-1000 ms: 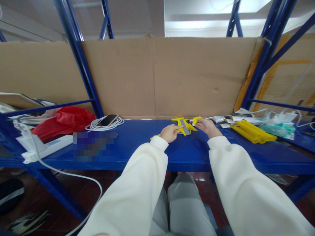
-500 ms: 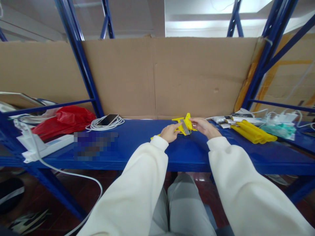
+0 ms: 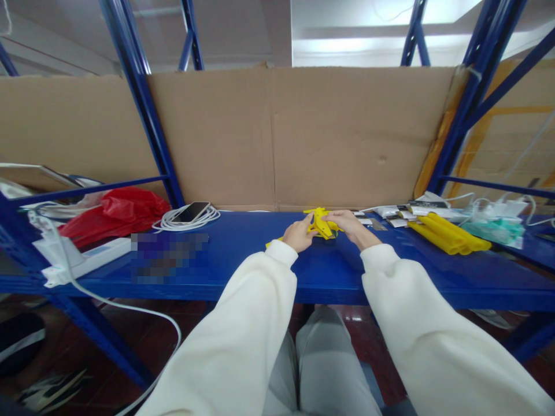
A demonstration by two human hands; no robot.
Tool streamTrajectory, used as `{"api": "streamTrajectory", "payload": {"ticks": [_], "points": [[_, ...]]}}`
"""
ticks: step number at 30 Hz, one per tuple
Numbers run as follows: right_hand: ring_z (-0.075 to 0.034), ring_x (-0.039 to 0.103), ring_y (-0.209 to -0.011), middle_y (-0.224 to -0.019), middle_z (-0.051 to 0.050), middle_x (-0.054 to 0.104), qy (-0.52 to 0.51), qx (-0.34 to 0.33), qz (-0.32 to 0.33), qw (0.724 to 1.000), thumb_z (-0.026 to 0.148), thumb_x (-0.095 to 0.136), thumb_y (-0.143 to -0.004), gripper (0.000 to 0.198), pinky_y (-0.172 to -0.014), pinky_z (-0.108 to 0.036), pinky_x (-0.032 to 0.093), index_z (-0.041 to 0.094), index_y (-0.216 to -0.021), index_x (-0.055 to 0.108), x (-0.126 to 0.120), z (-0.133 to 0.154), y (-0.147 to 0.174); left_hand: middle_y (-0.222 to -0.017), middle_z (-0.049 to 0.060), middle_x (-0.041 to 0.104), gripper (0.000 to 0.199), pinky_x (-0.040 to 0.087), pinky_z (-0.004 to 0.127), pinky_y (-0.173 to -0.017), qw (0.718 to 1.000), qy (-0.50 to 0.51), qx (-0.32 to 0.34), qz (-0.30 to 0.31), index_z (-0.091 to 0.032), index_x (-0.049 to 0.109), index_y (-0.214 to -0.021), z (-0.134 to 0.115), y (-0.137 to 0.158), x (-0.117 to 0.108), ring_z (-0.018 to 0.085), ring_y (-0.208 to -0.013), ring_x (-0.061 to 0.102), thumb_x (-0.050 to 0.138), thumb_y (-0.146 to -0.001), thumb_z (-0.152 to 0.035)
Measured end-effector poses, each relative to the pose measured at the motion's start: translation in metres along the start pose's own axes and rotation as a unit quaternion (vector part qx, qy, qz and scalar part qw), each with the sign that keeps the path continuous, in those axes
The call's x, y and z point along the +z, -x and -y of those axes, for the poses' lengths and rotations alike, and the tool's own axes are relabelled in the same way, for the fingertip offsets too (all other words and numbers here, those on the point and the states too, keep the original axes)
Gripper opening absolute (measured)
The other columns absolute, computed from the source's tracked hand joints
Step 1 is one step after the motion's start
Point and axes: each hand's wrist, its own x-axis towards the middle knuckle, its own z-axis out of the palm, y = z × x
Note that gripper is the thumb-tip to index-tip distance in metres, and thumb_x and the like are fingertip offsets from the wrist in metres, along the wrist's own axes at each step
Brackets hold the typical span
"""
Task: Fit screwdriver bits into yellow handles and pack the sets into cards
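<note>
What looks like a yellow scraper (image 3: 323,226) is between my hands, just above or on the blue shelf (image 3: 243,260). My left hand (image 3: 299,234) grips it from the left, and a bit of yellow handle shows past the wrist. On the other side, the fingers of my right hand (image 3: 349,225) are closed on a yellow cover piece that lies over the scraper's head. The cover hides the metal blade plate beneath it. Right of my right hand lies a flat grey metal blade (image 3: 378,224).
Several yellow tubes (image 3: 448,234) and small packets (image 3: 399,219) lie at right, beside a green plastic bag (image 3: 498,228). On the left are a phone (image 3: 192,212) on a coiled white cable (image 3: 208,216), a red bag (image 3: 121,211) and a power strip (image 3: 102,252). Cardboard (image 3: 217,133) stands behind.
My right hand has moved left and brought the yellow cover piece down over the scraper's head, covering the grey plate that showed before. The blade on the shelf has come into view. The left hand stays put.
</note>
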Motion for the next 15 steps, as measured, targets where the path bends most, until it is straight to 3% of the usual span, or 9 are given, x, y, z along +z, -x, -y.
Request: {"api": "streamTrajectory", "payload": {"ticks": [9, 15], "points": [[-0.008, 0.049, -0.051, -0.053, 0.002, 0.061, 0.015, -0.005, 0.0, 1.0, 0.018, 0.076, -0.059, 0.014, -0.055, -0.022, 0.039, 0.015, -0.052, 0.064, 0.0007, -0.0006, 0.0013, -0.124, 0.013, 0.067, 0.068, 0.046, 0.033, -0.097, 1.0, 0.005, 0.007, 0.0, -0.019, 0.034, -0.151, 0.0003, -0.0005, 0.0004, 0.025, -0.117, 0.062, 0.062, -0.089, -0.026], [-0.008, 0.046, -0.051, -0.05, 0.004, 0.055, 0.037, -0.018, 0.011, 0.999, 0.028, 0.081, -0.054, 0.026, -0.054, -0.022, 0.038, 0.016, -0.051, 0.059, 0.0017, -0.0002, 0.0018, -0.123, 0.012, 0.068, 0.068, 0.047, 0.032, -0.096, 1.0, 0.004, 0.005, -0.003, -0.019, 0.034, -0.151, 0.0013, -0.0008, 0.0009, 0.024, -0.115, 0.063, 0.061, -0.089, -0.025]]}}
